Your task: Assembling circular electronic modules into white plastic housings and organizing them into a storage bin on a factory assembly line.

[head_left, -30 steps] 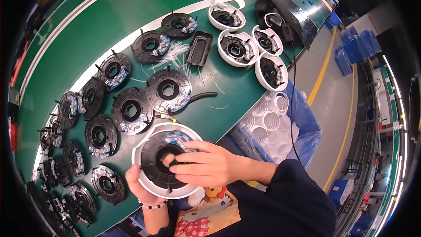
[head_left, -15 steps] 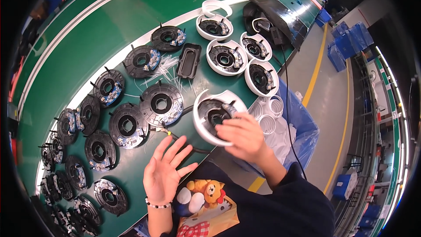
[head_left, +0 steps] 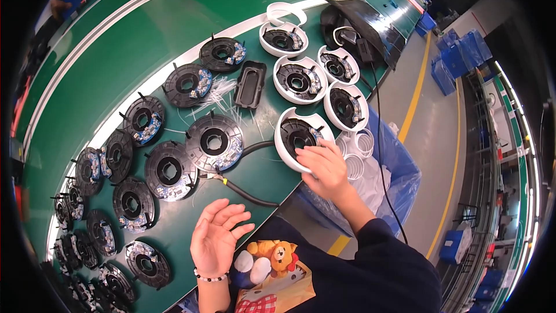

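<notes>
My right hand has its fingers over the rim of a white round housing, which holds a black disc with a small circuit board. The housing is at the near end of a group of similar housings on the green table. The thumb is mostly hidden. Near the table's front edge, my left hand hovers palm turned inward, fingers apart and slightly curled, holding nothing. Between the hands and the bare discs lie pliers with dark handles, their jaws beside a black disc.
Many black discs with circuit boards cover the table's left side. Thin clear strips lie by a black oblong tray. Right of the table edge, a blue-lined bin holds white rings. A black cable hangs nearby.
My right hand has moved the white housing away from me and slightly right, toward the other housings. My left hand has dropped a little nearer, its fingers curling more. The pliers show more fully.
</notes>
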{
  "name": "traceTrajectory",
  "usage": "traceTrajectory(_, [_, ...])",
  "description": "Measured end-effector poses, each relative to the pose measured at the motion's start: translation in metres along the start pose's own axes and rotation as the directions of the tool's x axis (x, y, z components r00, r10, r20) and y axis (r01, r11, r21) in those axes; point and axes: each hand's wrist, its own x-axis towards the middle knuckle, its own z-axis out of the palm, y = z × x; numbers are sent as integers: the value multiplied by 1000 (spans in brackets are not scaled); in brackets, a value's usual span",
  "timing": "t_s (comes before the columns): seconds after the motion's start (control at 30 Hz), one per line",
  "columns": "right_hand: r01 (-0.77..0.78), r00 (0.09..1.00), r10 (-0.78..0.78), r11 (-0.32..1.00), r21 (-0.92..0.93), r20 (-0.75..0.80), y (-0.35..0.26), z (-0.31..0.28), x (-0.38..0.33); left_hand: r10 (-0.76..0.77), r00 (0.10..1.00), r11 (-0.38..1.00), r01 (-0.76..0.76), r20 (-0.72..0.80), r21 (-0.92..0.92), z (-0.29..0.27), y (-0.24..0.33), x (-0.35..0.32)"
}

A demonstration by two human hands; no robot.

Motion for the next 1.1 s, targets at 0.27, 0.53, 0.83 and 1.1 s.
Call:
traceTrajectory(0.27, [388, 906, -422, 869, 306, 48, -81, -17, 37, 140, 988, 765, -70, 59, -640, 12, -17, 11])
traceTrajectory(0.53, [179, 923, -336, 805, 566, 187, -101, -10, 55, 38, 991, 947, -77, -129, -311, -5, -6, -4])
traceTrajectory(0.83, [-49, 928, -173, 823, 566, 331, -114, 0, 77, 223, 970, 860, -147, 101, -489, -12, -7, -2])
traceTrajectory(1.1, [-40, 946, -169, 788, 615, 278, -112, 6, 69, 102, 994, 992, -105, -41, -71, -10, -3, -12])
